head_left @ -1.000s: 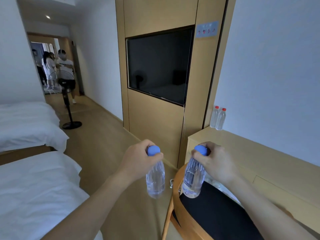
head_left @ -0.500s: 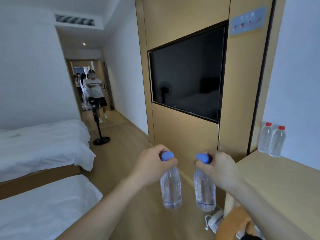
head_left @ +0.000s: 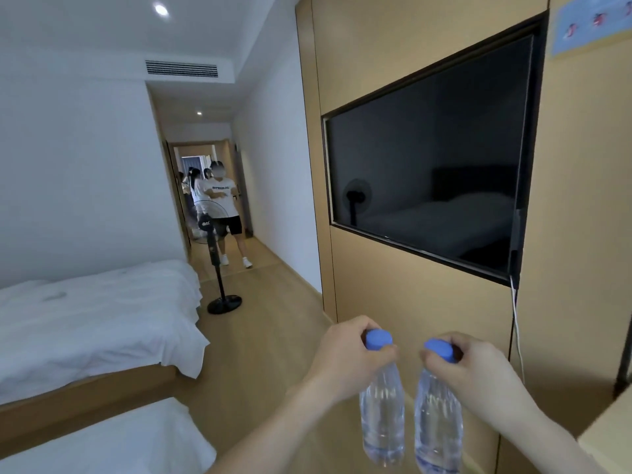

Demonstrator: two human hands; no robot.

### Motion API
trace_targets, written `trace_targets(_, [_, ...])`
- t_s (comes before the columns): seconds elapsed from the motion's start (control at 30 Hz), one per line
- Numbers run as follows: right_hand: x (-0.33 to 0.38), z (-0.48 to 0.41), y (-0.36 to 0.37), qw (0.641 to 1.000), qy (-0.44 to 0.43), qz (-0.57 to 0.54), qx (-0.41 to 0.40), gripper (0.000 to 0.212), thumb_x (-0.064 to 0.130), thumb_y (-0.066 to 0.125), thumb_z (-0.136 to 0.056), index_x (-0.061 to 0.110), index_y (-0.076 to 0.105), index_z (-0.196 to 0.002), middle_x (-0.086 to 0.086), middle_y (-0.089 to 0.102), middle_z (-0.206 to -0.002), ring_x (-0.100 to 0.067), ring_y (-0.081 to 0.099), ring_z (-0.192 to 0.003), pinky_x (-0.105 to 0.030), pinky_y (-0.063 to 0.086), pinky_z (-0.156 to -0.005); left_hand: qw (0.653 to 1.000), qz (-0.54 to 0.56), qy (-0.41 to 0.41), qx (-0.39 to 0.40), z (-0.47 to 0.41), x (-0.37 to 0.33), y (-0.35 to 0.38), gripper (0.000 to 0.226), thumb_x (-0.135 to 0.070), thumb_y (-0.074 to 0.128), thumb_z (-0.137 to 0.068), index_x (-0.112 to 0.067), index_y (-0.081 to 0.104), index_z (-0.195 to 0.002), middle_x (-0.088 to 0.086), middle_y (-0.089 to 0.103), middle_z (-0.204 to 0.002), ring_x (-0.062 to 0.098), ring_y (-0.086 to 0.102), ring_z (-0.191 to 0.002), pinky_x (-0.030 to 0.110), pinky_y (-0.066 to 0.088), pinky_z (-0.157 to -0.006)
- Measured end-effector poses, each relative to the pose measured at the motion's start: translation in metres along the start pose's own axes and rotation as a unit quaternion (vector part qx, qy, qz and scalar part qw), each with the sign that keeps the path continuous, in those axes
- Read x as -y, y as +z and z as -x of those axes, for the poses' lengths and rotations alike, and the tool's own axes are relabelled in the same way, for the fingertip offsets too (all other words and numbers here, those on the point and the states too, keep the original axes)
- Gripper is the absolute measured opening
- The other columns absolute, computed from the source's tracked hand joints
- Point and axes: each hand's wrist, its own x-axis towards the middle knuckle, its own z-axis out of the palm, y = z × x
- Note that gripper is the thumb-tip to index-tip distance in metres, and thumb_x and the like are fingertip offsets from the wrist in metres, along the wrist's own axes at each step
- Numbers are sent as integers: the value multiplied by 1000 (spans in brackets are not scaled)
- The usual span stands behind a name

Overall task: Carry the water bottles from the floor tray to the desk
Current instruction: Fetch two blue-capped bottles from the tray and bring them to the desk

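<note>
Two clear water bottles with blue caps hang side by side in front of me. My left hand [head_left: 345,359] grips the left bottle [head_left: 382,415] by its neck. My right hand [head_left: 478,371] grips the right bottle [head_left: 438,425] the same way. Both bottles hang upright over the wooden floor, in front of the wood wall panel. Only a corner of the desk [head_left: 612,436] shows at the lower right edge. The floor tray is out of view.
A wall-mounted TV [head_left: 431,176] sits in the wood panel on the right. Two white beds [head_left: 92,319] lie on the left. A standing fan [head_left: 219,254] stands in the aisle ahead, with several people [head_left: 222,206] in the corridor beyond.
My view has swung left and up, away from the desk. The two red-capped bottles on the desk and the chair have left the frame. Both hands still hold their bottles.
</note>
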Motion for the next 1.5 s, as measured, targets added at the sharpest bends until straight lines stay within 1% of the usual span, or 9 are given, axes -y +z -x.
trace_targets(0.2, [-1,-94,34,996,29,32,-79,6,26,67,-73,27,62,-71,3,68,-71,-19,61,-70,-23,44,-59,996,-21,61,62,-109,40,-10,11,-28,66,-72,-25,57,-76,-9,54,-65,8,46,-61,19,39,-60])
trace_targets(0.4, [-14,-152,26,979,84,23,-187,3,25,65,-74,23,64,-75,4,66,-68,-17,58,-66,-23,43,-58,984,-31,129,120,-210,51,4,13,-33,66,-73,-24,59,-80,-11,57,-67,8,51,-64,19,34,-55])
trace_targets(0.6, [-44,-162,-12,957,138,72,-243,14,29,64,-77,16,66,-81,2,64,-69,-16,57,-67,-23,44,-60,966,23,179,186,-261,31,74,12,-33,69,-73,-25,60,-75,-11,61,-69,10,53,-66,24,42,-62])
trace_targets(0.9, [-145,-151,-113,906,236,109,-333,15,33,62,-78,20,65,-84,7,62,-69,-5,56,-63,-18,41,-54,901,34,279,329,-294,-56,223,14,-39,64,-77,-26,61,-81,-8,64,-78,11,55,-71,25,41,-63])
trace_targets(1.1, [-231,-162,-183,889,288,122,-333,10,34,61,-79,26,60,-85,12,59,-70,-3,55,-64,-15,38,-53,870,-46,305,386,-321,-112,345,20,-43,62,-79,-25,55,-86,-8,55,-78,16,51,-75,27,35,-60])
trace_targets(1.23, [-289,-174,-219,882,323,130,-319,22,33,59,-82,20,63,-99,2,65,-84,-15,59,-76,-18,41,-59,852,-89,314,408,-337,-136,421,22,-38,58,-82,-17,53,-88,-4,51,-79,19,47,-74,29,35,-61])
trace_targets(1.3, [-314,-182,-232,877,338,126,-317,24,31,58,-83,18,62,-103,0,66,-91,-18,60,-82,-23,44,-64,844,-93,320,420,-347,-144,453,19,-32,59,-82,-15,53,-87,-3,50,-79,21,47,-76,33,40,-66])
trace_targets(1.4, [-347,-196,-247,879,354,129,-293,27,30,56,-86,15,60,-108,-3,65,-99,-19,59,-88,-26,43,-71,830,-104,337,433,-365,-152,490,24,-25,59,-85,-12,58,-105,2,55,-97,22,51,-87,33,43,-75])
trace_targets(1.5, [-379,-213,-261,876,370,153,-269,30,29,53,-89,13,56,-114,-7,62,-108,-21,56,-92,-28,43,-77,811,-127,355,448,-382,-162,522,22,-19,53,-87,-10,57,-107,1,49,-95,20,47,-84,27,37,-66])
